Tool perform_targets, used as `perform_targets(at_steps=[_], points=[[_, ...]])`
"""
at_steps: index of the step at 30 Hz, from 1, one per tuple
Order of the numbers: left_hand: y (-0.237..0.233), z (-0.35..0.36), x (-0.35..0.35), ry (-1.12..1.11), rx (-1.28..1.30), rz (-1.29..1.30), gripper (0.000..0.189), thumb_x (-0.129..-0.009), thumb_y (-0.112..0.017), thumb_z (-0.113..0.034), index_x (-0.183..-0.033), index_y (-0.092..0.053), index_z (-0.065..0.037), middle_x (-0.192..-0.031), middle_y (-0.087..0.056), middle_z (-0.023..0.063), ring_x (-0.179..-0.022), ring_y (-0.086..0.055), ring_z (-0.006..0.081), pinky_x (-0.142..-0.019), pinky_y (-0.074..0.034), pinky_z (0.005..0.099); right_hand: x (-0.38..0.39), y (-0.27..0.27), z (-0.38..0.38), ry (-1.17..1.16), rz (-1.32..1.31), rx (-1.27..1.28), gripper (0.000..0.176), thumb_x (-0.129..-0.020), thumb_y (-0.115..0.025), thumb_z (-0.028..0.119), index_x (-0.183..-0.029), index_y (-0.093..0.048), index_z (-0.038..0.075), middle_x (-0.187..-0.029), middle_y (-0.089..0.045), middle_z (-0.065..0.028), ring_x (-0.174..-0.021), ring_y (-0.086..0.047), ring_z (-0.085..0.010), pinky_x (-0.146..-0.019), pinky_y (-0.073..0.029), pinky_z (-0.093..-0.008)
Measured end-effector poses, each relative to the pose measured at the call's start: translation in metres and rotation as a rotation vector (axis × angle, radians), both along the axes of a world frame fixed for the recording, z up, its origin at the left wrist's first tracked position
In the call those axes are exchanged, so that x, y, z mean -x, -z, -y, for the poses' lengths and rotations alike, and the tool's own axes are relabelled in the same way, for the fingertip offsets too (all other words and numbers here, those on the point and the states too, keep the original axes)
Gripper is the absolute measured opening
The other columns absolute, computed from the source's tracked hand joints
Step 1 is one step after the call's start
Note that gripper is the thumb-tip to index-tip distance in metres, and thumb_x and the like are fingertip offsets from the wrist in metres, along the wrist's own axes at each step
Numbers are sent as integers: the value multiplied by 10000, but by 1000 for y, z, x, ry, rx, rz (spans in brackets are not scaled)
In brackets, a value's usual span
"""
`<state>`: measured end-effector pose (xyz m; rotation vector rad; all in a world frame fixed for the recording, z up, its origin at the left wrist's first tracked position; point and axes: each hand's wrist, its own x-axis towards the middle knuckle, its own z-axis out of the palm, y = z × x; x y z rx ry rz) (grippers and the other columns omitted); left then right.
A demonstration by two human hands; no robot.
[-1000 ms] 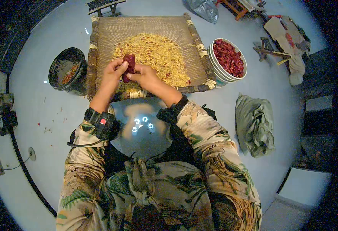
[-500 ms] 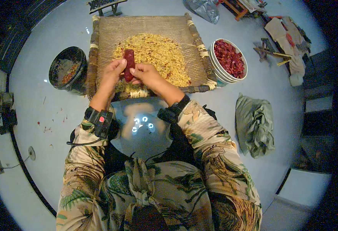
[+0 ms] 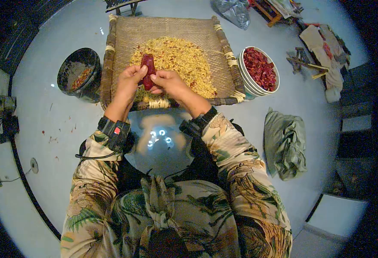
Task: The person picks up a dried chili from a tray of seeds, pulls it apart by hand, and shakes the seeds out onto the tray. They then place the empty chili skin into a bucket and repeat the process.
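Note:
Both hands hold one dried red chilli [image 3: 148,67] upright over a woven winnowing tray [image 3: 128,32]. My left hand [image 3: 129,80] pinches the chilli's left side, and my right hand [image 3: 166,81] pinches it from the right. The tray carries a wide heap of yellow chilli seeds and flakes [image 3: 184,58] just beyond my fingers. A black band sits on each wrist.
A black bucket [image 3: 78,73] with some red bits stands left of the tray. Stacked white bowls of red chillies [image 3: 258,69] stand to its right. A green cloth bag [image 3: 285,142] lies on the pale floor at right. Tools and cloths lie at the far right.
The chilli has turned from slanting to upright between my fingers, and both hands have drawn closer together over the tray. The view has shifted slightly.

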<state>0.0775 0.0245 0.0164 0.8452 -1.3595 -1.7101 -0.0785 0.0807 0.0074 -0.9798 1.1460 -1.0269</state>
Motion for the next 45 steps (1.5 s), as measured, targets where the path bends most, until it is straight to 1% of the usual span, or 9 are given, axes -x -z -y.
perform_targets(at_steps=[8, 14, 24, 29, 32, 35, 36, 38, 45], points=[[-19, -11, 4, 121, -127, -65, 243, -876, -561, -284, -945, -607, -55, -842, -615, 0, -759, -544, 81, -717, -419, 233, 1, -11, -5, -10, 54, 52, 235, -907, -524, 261, -962, -596, 44, -893, -625, -35, -789, -599, -112, -687, -521, -271], [-20, -7, 1, 152, -101, -66, 242, -860, -589, -236, -1018, -586, -52, -914, -632, 29, -810, -575, 103, -762, -431, 241, 6, -4, -3, -51, 66, 21, 233, -907, -525, 255, -982, -591, 45, -900, -625, -38, -791, -602, -123, -685, -524, -273], [-7, -2, 2, 71, -73, -130, 208, -848, -607, -177, -1012, -595, -50, -865, -646, 28, -772, -583, 103, -744, -439, 241, 9, -12, -1, -71, -127, 36, 264, -872, -585, 280, -965, -592, 33, -851, -626, -56, -736, -606, -127, -675, -511, -260], [-12, -2, -4, -57, -66, -41, 219, -853, -589, -199, -996, -600, -33, -892, -643, 33, -786, -590, 117, -749, -451, 252, 19, -28, -8, 138, -250, 316, 287, -838, -623, 239, -1010, -593, 11, -925, -625, -82, -771, -602, -144, -706, -498, -275], [-9, -2, -2, -72, -126, -92, 243, -853, -584, -206, -1016, -602, -26, -905, -644, 31, -808, -586, 111, -766, -441, 245, 22, -98, -33, 254, -238, 431, 342, -843, -605, 195, -1108, -535, -7, -1006, -599, -126, -786, -620, -181, -706, -513, -285], [-15, -7, 2, -67, -104, -158, 198, -842, -612, -191, -1000, -606, -72, -825, -644, 0, -679, -579, 75, -622, -436, 219, 22, -171, -69, 325, -152, 584, 359, -816, -589, 73, -1155, -494, -2, -1102, -569, -142, -833, -620, -207, -742, -515, -298], [-17, -7, 0, -63, -90, -67, 273, -848, -593, -215, -1043, -602, -24, -922, -647, 25, -796, -589, 103, -754, -442, 239, 24, -192, -82, 342, -231, 711, 395, -809, -546, 6, -1196, -469, 6, -1125, -560, -169, -832, -623, -221, -730, -517, -294], [-10, -5, 0, -72, -110, -77, 275, -851, -591, -217, -1050, -600, -28, -912, -648, 22, -780, -589, 99, -731, -444, 230, 24, -229, -104, 382, -337, 860, 431, -813, -526, 34, -1236, -447, 30, -1150, -546, -197, -860, -616, -240, -741, -515, -323], [-9, -7, 5, -38, -108, -49, 265, -849, -599, -223, -1034, -595, -33, -895, -641, 18, -750, -578, 92, -693, -445, 228, 22, -263, -112, 233, -408, 1141, 448, -802, -535, 40, -1240, -441, 26, -1156, -543, -197, -882, -606, -244, -762, -501, -327]])
